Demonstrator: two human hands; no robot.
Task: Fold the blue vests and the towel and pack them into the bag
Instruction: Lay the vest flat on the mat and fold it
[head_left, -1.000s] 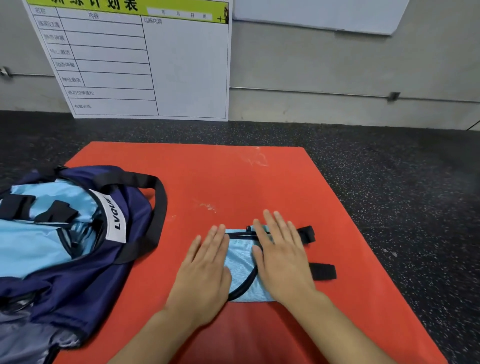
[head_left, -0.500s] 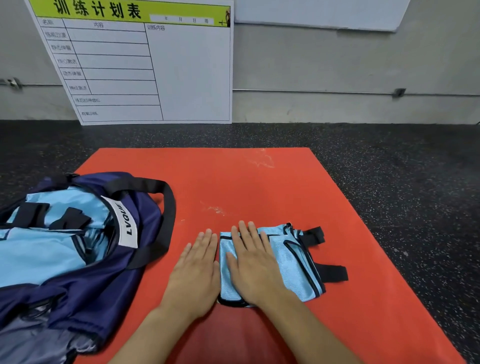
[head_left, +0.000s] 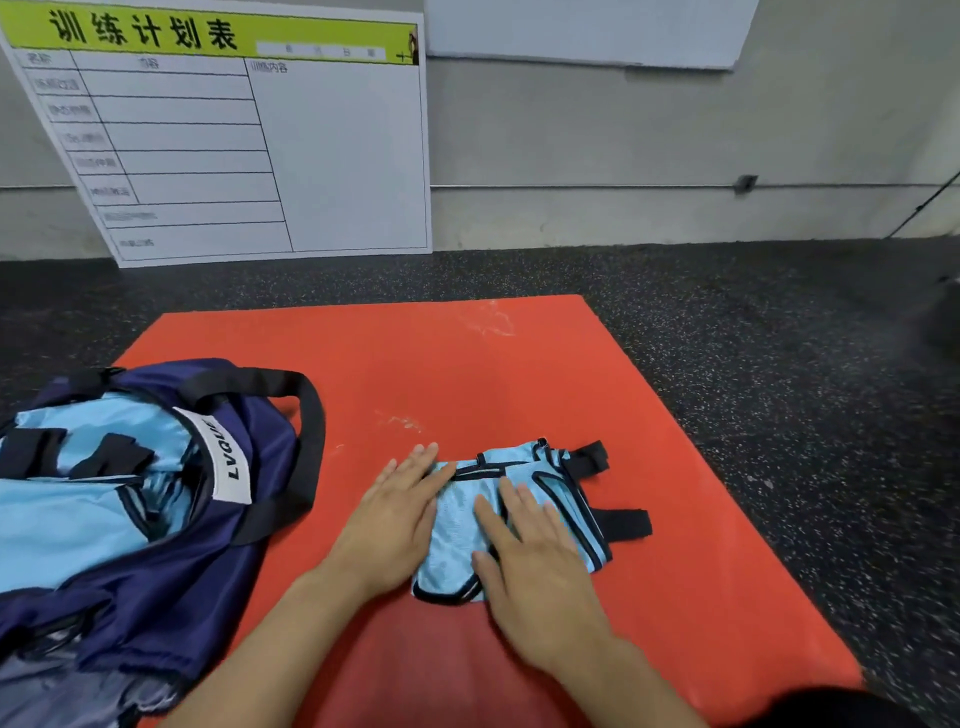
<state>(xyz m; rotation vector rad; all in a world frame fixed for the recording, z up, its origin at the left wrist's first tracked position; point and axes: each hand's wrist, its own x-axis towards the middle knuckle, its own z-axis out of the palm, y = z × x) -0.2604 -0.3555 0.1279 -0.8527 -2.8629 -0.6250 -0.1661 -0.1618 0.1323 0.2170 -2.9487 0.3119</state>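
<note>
"Where's the vest she's working on?"

"The folded blue vest (head_left: 519, 512) lies on the red mat (head_left: 467, 374), right of the navy duffel bag (head_left: 171, 519), well clear of it. Its black straps (head_left: 623, 522) stick out on the right edge."

"And the hands?"

"Both flat, fingers straight, gripping nothing. The left hand (head_left: 395, 525) rests on the vest's left edge, partly on the mat. The right hand (head_left: 540, 566) presses on the near middle of the bundle."

"So she's smoothing it?"

"That's my read: pressing the fold flat ahead of lifting it. The mesh looks slippery and springy, so I'd press firmly from the centre outward to squeeze out air, then tuck those straps under or into the fold, or they'll catch on the bag's black handle (head_left: 306, 441)."

"Is there room in the bag?"

"Light-blue fabric with black straps already shows in the open bag, probably other vests. I can't pick out a towel anywhere. To move this one well, I'd slide one palm beneath, keep the other on top, and carry it across like a sandwich so the fold holds."
</note>
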